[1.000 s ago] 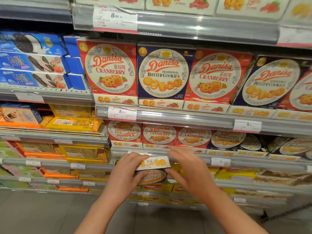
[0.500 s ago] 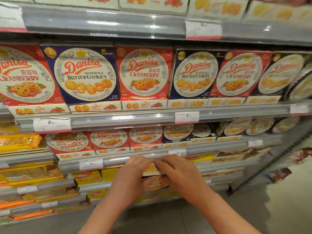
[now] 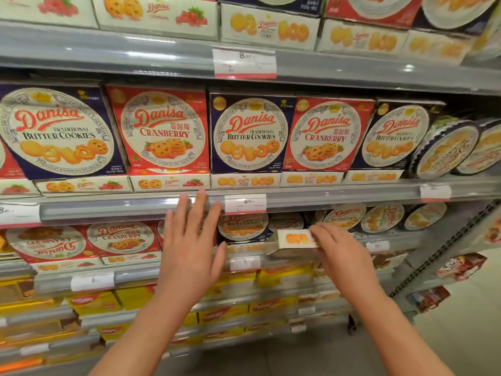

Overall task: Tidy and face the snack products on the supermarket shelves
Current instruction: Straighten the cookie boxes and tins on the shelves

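Right hand pinches a small white cookie box by its right end, fingers curled on it, at the lip of the lower Danisa shelf, about 4 o'clock from the price tag. Left hand is flat, fingers spread and straight, holding nothing, in front of the boxes at 9 o'clock from the box; contact unclear.

Risks, as I judge them:
- One-end pinch: box can pivot and drop off the lip.
- Sliding it in may shove the butter cookie tin behind it crooked.
- One cranberry box at far 9 o'clock sits upside down, easy to miss.
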A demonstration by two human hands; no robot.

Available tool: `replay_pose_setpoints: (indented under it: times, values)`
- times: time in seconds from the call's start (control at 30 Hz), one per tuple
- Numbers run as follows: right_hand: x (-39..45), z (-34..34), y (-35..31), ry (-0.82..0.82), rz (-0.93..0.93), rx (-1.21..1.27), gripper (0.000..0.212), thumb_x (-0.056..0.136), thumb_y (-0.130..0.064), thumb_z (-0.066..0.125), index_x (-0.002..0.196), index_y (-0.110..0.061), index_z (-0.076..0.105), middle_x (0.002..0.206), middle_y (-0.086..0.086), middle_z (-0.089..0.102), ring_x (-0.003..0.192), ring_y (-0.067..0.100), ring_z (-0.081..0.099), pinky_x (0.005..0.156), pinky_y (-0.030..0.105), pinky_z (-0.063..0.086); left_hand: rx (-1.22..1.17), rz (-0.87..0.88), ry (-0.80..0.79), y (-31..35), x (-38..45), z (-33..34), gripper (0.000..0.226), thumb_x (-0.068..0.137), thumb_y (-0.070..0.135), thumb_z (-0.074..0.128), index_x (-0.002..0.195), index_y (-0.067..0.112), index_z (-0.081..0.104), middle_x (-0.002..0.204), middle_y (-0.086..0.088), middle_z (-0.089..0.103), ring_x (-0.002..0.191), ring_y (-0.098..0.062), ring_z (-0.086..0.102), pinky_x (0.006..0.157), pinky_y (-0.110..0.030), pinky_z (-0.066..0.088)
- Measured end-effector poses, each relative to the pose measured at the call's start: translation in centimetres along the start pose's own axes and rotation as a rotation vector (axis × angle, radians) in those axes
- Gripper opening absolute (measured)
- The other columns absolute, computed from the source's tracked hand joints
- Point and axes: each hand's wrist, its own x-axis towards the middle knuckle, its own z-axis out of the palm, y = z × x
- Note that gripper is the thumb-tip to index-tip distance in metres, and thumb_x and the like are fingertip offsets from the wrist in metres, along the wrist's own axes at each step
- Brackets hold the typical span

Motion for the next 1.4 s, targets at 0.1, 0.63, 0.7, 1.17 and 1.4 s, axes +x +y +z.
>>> replay_pose_setpoints:
  times: [0.1, 0.63, 0.7, 1.17, 1.4]
  values:
    - [0.8, 0.5, 2.0, 0.02, 0.014, 0.038, 0.063, 0.067, 0.004, 0.084, 0.125, -0.011, 0.066, 0.125, 0.005, 0.068, 0.112, 0.027, 0.065, 0.083, 0.038, 0.058, 0.083, -0.054, -0.061, 0.5, 0.9, 0.8, 0.086, 0.089, 0.046, 0.061, 0.16, 0.019, 0.02, 0.169, -0.009, 0.0, 0.155, -0.038, -0.004, 0.12, -0.064, 0.016]
    - [4.4, 4.6, 3.7, 0.096, -0.065, -0.011, 0.055, 0.069, 0.001, 0.082, 0.121, -0.011, 0.067, 0.111, 0.006, 0.07, 0.099, 0.03, 0.065, 0.075, 0.037, 0.055, 0.193, -0.044, -0.024, -0.3, 1.1, 2.8, 0.088, 0.089, 0.05, 0.061, 0.161, 0.023, 0.017, 0.17, -0.007, 0.0, 0.155, -0.039, 0.002, 0.119, -0.065, 0.017]
    - [4.8, 4.9, 3.9, 0.099, -0.061, -0.02, 0.051, 0.07, -0.002, 0.082, 0.119, -0.01, 0.068, 0.107, 0.008, 0.071, 0.094, 0.032, 0.066, 0.075, 0.038, 0.056, 0.191, -0.037, -0.019, -0.3, 1.0, 2.8, 0.086, 0.09, 0.049, 0.059, 0.161, 0.022, 0.017, 0.17, -0.007, 0.0, 0.155, -0.039, 0.002, 0.119, -0.065, 0.017]
    - [9.2, 5.4, 2.8, -0.218, 0.083, -0.104, 0.03, 0.097, -0.036, 0.059, 0.073, -0.021, 0.053, 0.074, 0.0, 0.059, 0.076, 0.028, 0.067, 0.06, 0.033, 0.046, 0.235, -0.026, -0.043, -0.3, 1.1, 2.6, 0.079, 0.092, 0.058, 0.04, 0.16, 0.022, 0.02, 0.17, -0.008, 0.002, 0.154, -0.041, 0.006, 0.118, -0.064, 0.018]
    - [10.3, 5.8, 2.5, -0.208, 0.194, 0.029, 0.014, 0.095, -0.032, 0.061, 0.099, -0.018, 0.063, 0.094, 0.004, 0.064, 0.093, 0.03, 0.066, 0.063, 0.035, 0.045, 0.23, -0.042, -0.052, -0.1, 1.2, 2.2, 0.077, 0.092, 0.058, 0.039, 0.159, 0.023, 0.021, 0.169, -0.008, 0.004, 0.154, -0.04, 0.008, 0.118, -0.064, 0.019]
